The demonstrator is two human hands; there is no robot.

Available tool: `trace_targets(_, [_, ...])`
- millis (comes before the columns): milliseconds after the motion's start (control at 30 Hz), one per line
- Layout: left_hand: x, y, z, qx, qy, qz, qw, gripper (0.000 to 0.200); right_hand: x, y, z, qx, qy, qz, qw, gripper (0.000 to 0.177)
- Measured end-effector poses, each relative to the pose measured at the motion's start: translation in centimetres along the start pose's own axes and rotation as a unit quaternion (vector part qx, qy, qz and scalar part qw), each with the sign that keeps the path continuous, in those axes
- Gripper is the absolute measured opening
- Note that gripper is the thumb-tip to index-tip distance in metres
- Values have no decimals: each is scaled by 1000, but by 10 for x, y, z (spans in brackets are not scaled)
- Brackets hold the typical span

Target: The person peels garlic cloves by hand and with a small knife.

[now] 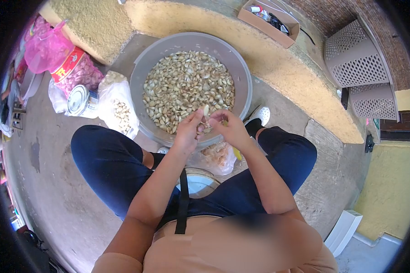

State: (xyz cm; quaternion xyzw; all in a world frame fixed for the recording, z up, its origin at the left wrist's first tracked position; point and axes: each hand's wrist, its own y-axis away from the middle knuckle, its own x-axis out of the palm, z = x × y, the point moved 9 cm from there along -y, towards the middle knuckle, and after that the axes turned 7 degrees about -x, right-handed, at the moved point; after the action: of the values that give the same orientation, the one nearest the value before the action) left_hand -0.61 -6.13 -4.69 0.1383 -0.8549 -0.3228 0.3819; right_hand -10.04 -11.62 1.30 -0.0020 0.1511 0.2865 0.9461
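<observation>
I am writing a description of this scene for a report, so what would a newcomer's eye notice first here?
First the big grey basin, full of pale garlic cloves, on the floor ahead of the person's knees. Next, the left hand and right hand meeting over its near rim, the left fingers holding up a single clove. At upper left a bright pink bag also draws the eye.

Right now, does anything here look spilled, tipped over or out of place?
Only the tin can lies on its side on a plastic bag, left of the grey basin. The garlic cloves lie inside the basin; the left hand holds one clove over its near rim, the right hand touching it.
</observation>
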Motion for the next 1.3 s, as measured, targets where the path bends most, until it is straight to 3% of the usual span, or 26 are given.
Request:
trace_targets(67, [8,3,-1,10,-18,29,999,18,2,7,-20,166,-104,2,981,25])
trace_targets(167, [9,0,1,35,-97,36,994,21,7,9,-33,200,-131,29,971,30])
trace_targets(367, [15,4,-4,28,-144,52,988,25,-3,3,-21,134,-46,41,989,24])
trace_targets(467, [13,5,-17,103,-301,8,948,27,-6,2,-14,126,35,54,990,20])
trace_targets(567, [8,4,-26,143,-359,-18,922,29,-3,0,-12,62,111,79,989,17])
trace_targets(767, [4,4,-13,22,-202,38,978,25,4,5,-10,100,-69,122,985,16])
trace_targets(967, [8,2,-1,-16,-19,125,992,24,16,5,-8,81,-252,129,956,19])
trace_targets(1300, [27,10,3,-49,97,215,970,26,21,6,-6,120,-312,129,934,20])
